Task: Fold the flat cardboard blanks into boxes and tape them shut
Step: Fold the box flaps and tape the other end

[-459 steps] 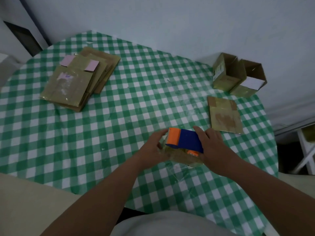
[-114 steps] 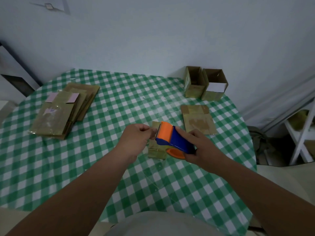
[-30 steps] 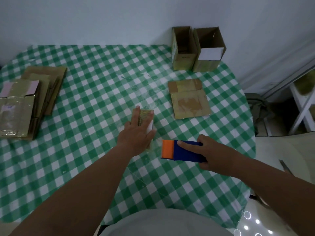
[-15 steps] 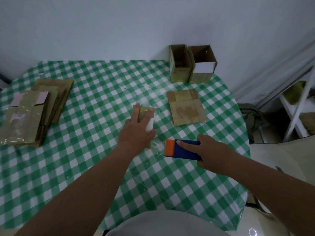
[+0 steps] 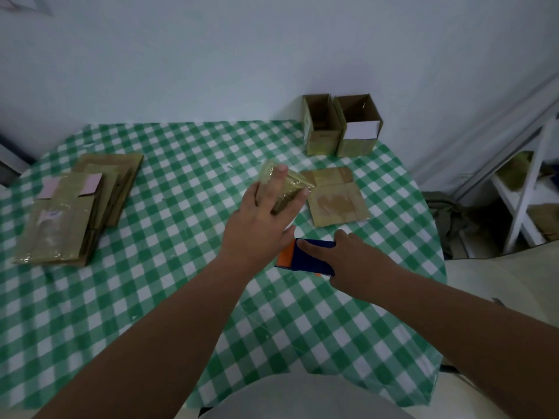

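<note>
text: none legible | open boxes [image 5: 341, 125] at 1 o'clock: faint print, too blurred to read | flat blank stack [image 5: 75, 207] at 9 o'clock: pink and white labels, unreadable

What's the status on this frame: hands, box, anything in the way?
Left hand grips the small taped box, lifted. Right hand rests on the tape dispenser on the table. Flat blank lies just beyond; nothing blocking.
</note>
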